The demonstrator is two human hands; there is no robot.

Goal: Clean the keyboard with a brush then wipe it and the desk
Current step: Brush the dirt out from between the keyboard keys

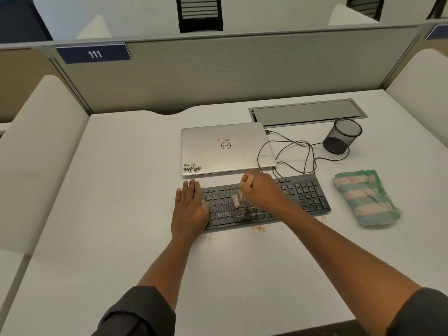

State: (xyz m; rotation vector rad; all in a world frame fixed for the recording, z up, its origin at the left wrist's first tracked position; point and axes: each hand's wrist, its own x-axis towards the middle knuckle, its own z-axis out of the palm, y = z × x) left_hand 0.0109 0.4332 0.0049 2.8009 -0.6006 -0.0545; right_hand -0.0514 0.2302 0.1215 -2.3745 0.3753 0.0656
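Observation:
A black keyboard [303,194] lies on the white desk [116,190], in front of a shut silver laptop. My left hand [190,209] rests flat with straight fingers on the keyboard's left end. My right hand [260,191] grips a small wooden-handled brush [238,196] over the middle keys; its pale bristles are blurred and touch the keys. Pinkish-brown crumbs [258,228] lie on the keys and on the desk along the keyboard's front edge. A folded green and peach striped cloth [364,198] lies to the right of the keyboard.
The silver laptop [225,147] sits behind the keyboard with a black cable [294,151] looping to its right. A black mesh pen cup [341,136] stands at the back right, near a metal cable hatch [308,112]. Grey partitions wall the desk behind.

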